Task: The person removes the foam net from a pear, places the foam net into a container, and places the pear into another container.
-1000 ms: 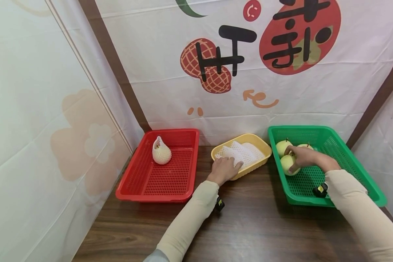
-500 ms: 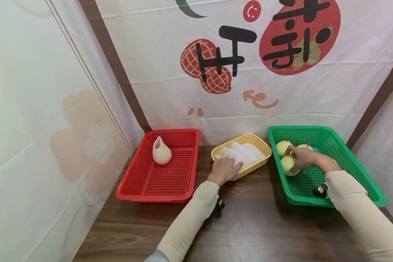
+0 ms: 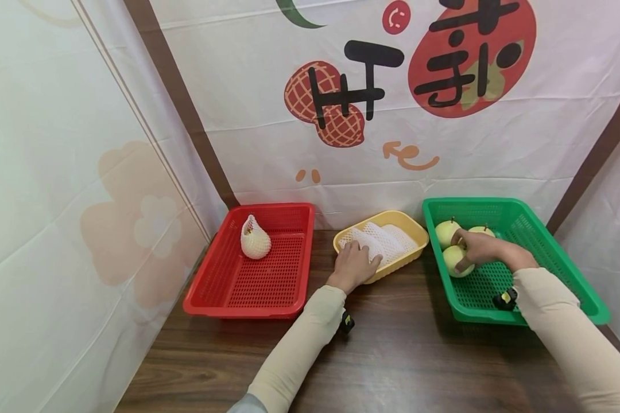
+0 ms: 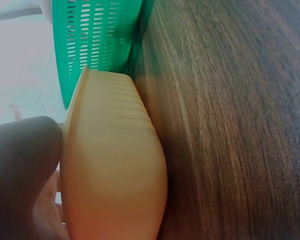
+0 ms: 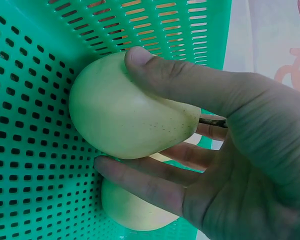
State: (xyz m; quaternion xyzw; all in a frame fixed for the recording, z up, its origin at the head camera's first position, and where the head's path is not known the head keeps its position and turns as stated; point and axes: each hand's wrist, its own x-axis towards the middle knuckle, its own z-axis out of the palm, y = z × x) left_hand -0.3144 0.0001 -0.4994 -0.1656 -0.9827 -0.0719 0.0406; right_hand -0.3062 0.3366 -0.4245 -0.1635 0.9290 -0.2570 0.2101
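Observation:
In the green basket [image 3: 563, 258], my right hand [image 3: 483, 249] holds a pale green pear [image 3: 456, 263], thumb on one side and fingers on the other. The right wrist view shows the thumb across this pear [image 5: 135, 110], its stem toward the palm, and a second pear [image 5: 135, 205] beyond the fingers. Two more pears sit beside the held one, one at the left wall [image 3: 446, 232] and one behind the hand. My left hand [image 3: 353, 267] rests over the near rim of a yellow basket [image 3: 398, 267], fingers touching white foam nets [image 3: 384, 241]; its fingertips are partly hidden.
At the left stands a red basket [image 3: 258, 312] holding one pear in a white foam net [image 3: 255, 241]. All three baskets stand on a dark wooden table [image 3: 392, 350], near a printed cloth wall [image 3: 268, 155]. The yellow basket stands close to the green one.
Both hands stay almost where they were. The fingers of my left hand shift slightly on the foam nets; my right hand keeps its hold on the pear.

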